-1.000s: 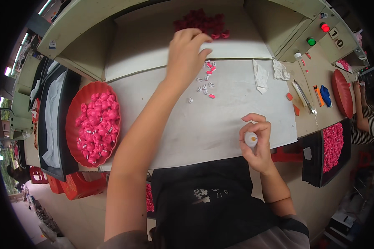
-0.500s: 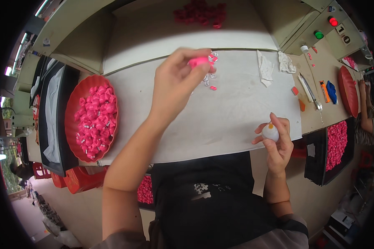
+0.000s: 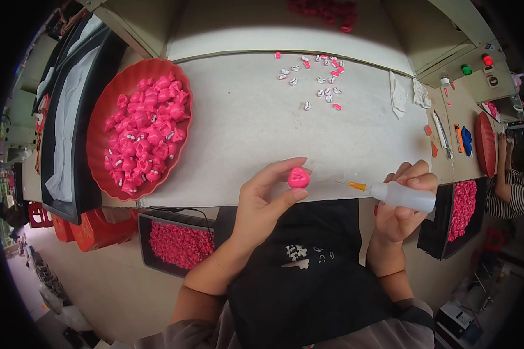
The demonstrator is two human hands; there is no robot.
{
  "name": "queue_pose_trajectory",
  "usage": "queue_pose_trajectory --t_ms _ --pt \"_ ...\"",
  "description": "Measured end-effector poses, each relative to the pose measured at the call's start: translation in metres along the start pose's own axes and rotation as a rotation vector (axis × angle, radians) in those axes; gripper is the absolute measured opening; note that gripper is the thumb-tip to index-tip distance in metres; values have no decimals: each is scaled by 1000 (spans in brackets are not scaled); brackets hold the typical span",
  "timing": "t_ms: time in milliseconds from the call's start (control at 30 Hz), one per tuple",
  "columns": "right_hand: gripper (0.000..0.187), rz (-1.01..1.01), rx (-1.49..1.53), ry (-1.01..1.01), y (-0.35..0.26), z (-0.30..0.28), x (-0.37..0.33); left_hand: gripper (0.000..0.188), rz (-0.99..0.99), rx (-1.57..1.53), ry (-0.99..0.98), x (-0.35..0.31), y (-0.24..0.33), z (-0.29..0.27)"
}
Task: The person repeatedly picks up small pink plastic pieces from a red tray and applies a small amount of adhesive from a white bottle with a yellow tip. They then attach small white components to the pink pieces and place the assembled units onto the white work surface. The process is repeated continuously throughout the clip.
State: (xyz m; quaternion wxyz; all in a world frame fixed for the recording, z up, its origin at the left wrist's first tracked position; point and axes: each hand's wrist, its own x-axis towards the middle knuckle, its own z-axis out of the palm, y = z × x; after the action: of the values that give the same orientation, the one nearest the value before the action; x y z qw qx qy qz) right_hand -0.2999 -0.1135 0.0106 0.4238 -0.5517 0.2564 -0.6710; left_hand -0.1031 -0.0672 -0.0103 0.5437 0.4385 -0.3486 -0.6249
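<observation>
1. At the near edge of the desk [image 3: 239, 139], above a black apron [image 3: 297, 285], the left hand [image 3: 261, 203] pinches a round pink piece [image 3: 298, 179] between thumb and fingers.
2. Just across from it, the right hand [image 3: 397, 221] has its fingers curled around a cloudy white squeeze bottle [image 3: 407, 196], which lies nearly sideways; its orange tip [image 3: 356, 186] and thin needle point left toward the round pink piece, near but apart from it.
3. Off to the left, a red scalloped bowl [image 3: 98, 139] is heaped with more pink pieces [image 3: 142, 125].
4. Farther across, small white and pink bits [image 3: 321, 93] lie scattered, with crumpled tissues [image 3: 397, 96] to their right.
5. Farthest back, a shadowed pink pile [image 3: 326, 10] sits on the shelf [image 3: 262, 29].
</observation>
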Motion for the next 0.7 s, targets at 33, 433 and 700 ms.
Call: queue_pose_trajectory --t_ms 33,433,700 --pt "40 -63 -55 -41 -2 2 -1 37 86 61 -15 -1 -3 -2" --pt "43 -204 -368 -382 -13 12 -9 31 336 321 -29 -6 -4 -2" --pt "46 -210 -425 -414 -19 12 -10 31 366 439 6 -6 0 2"
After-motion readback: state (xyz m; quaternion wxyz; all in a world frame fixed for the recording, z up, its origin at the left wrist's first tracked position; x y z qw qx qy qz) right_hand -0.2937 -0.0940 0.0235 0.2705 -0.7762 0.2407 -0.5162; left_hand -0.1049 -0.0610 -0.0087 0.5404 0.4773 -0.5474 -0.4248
